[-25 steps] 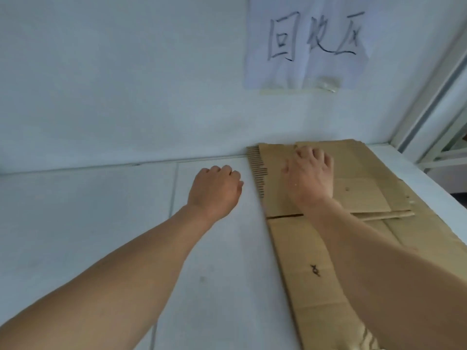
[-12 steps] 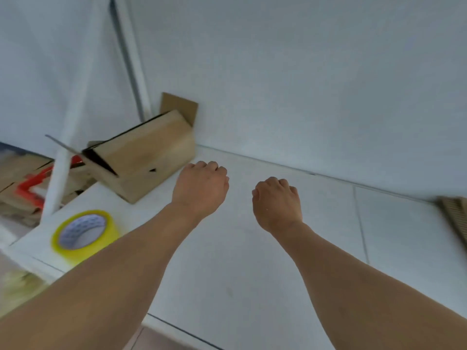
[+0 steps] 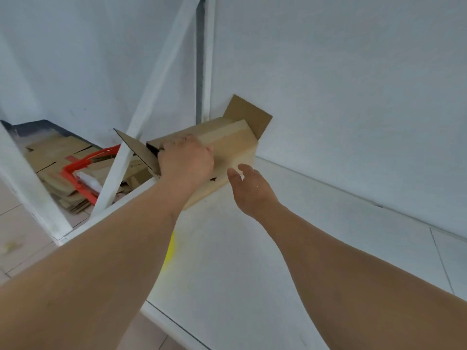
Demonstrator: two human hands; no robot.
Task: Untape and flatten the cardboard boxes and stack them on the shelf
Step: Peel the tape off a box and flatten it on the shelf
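A brown cardboard box with open end flaps point(image 3: 225, 145) is lying on its side at the left end of the white shelf point(image 3: 252, 261), close against the wall. Its near open end is gripped by the left hand point(image 3: 185, 162), fingers curled over the edge, seemingly so it can be drawn off. The right hand point(image 3: 249, 190) is held just beside the box's lower side, fingers spread, holding nothing. Open shelf is left to the right; a slanted white post point(image 3: 141, 117) crowds the left edge.
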